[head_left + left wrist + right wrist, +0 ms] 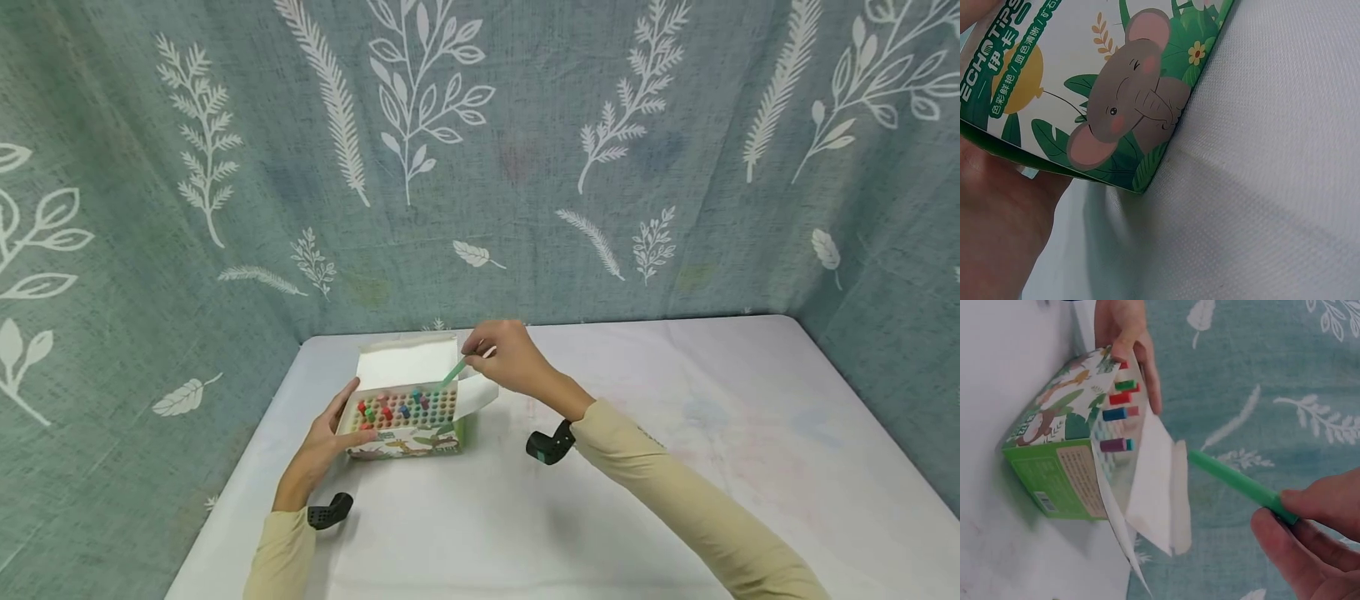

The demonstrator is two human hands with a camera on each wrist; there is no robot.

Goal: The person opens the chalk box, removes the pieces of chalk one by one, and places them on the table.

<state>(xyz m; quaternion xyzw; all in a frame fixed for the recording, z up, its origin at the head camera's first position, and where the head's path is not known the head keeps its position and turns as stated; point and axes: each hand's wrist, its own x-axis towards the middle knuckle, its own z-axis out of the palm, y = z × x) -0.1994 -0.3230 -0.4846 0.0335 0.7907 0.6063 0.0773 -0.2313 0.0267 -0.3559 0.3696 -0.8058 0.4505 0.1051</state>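
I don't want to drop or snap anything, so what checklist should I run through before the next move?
1. Footing: the box stands on the table. ok
2. Steadying: the left grip holds the box at its left end, thumb on the front. ok
3. Opening: the lid is up and the side flap folded outward. ok
4. Hold: the right grip pinches the green stick near one end, the other end free. ok
5. Aim: whether the free end lines up with an empty hole. cannot tell
6. Everything flush: several raised sticks stand up above the holes. not ok
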